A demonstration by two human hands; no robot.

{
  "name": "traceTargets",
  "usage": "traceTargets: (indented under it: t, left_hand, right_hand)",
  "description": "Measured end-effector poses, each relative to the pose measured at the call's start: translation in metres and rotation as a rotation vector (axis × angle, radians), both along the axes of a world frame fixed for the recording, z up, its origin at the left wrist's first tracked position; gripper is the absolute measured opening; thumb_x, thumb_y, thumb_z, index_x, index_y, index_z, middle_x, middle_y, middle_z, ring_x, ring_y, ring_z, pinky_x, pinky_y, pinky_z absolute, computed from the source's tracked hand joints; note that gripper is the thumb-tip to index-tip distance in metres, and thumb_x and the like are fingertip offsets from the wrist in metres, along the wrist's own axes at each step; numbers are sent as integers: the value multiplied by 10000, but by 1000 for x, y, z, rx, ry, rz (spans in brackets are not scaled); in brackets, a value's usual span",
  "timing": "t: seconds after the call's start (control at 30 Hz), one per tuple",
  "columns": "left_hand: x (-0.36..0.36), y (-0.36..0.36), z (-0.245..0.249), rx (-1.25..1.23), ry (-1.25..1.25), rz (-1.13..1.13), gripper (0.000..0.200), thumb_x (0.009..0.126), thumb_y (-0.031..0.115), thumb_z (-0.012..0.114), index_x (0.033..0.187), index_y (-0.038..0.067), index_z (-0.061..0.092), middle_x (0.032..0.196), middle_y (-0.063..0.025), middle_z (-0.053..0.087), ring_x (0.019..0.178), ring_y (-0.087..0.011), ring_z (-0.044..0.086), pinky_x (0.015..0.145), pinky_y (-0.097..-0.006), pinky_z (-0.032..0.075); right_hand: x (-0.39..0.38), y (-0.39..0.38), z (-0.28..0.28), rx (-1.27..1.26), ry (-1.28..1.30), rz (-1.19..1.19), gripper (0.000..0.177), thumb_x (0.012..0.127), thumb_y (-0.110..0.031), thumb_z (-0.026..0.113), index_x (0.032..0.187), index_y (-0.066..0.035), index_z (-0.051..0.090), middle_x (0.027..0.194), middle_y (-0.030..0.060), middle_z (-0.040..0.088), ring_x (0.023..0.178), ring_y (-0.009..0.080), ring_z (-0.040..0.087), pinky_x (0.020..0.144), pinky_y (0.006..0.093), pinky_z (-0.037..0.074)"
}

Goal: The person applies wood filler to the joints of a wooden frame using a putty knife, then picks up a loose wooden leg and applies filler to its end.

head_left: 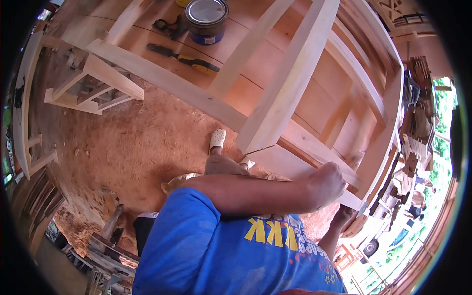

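Note:
My left arm crosses in front of my blue shirt to the right. My left hand [327,184] is closed in a fist beside the lower right corner of a pale wooden frame [191,96]. What the fist holds, if anything, is hidden. Lower and further right, my right hand [345,212] is at the underside of the end of a light wood piece [352,199]. Its fingers are mostly hidden. A thick wooden post [290,78] slants across the frame in front of me, with a dark line near its lower end.
Inside the frame, a paint can [206,14], a yellow and black hand tool [196,64] and a dark clamp-like tool [169,27] lie on boards. A small wooden stand [96,86] is on the dirt floor at left. People and a vehicle [371,246] show outside at right.

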State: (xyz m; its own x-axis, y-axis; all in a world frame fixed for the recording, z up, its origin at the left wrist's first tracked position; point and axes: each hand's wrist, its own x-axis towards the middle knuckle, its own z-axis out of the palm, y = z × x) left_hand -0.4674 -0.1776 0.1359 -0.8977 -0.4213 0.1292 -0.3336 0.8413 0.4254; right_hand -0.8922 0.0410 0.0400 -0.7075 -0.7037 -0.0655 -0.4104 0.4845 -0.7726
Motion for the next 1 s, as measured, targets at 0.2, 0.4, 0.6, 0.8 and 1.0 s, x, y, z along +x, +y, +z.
traceTargets:
  t: [0.2, 0.4, 0.6, 0.8, 1.0]
  left_hand:
    - [11, -7, 6, 50, 31, -57, 156, 927, 247, 726, 1031, 138, 766, 945, 11, 746, 904, -169, 731, 778, -325, 514]
    - [13, -8, -12, 118, 107, 85, 180, 899, 209, 729, 1012, 74, 763, 1014, -84, 729, 935, -224, 746, 799, -352, 563]
    - [8, -7, -23, 169, 203, 72, 183, 872, 193, 730, 993, 61, 767, 1025, -113, 729, 946, -251, 751, 817, -366, 580]
    - [8, -3, -26, 102, 228, 116, 132, 878, 222, 719, 916, 133, 809, 955, -25, 774, 927, -189, 741, 749, -348, 542]
    - [18, -6, -18, 61, 192, 88, 149, 883, 196, 713, 941, 106, 817, 977, -42, 778, 911, -198, 753, 720, -350, 550]
  right_hand:
    - [3, -1, 2, -20, 10, 12, 344, 1051, -13, 655, 1391, 31, 668, 1339, 103, 720, 1223, 212, 678, 1105, 364, 526]
    - [1, -1, -2, -57, -23, 29, 318, 1053, -17, 659, 1367, 26, 683, 1329, 101, 719, 1218, 208, 679, 1117, 358, 526]
    - [18, -9, 5, -128, -61, 17, 276, 1025, -39, 716, 1287, 48, 725, 1189, 88, 768, 1129, 170, 690, 1042, 342, 515]
    - [7, -7, 0, -162, -98, 65, 338, 1040, 44, 620, 1377, 51, 645, 1408, 139, 652, 1276, 230, 629, 1140, 367, 512]
    - [-3, -9, -1, -119, -3, 127, 377, 1020, 22, 659, 1393, 64, 636, 1386, 131, 670, 1183, 225, 636, 1027, 372, 526]
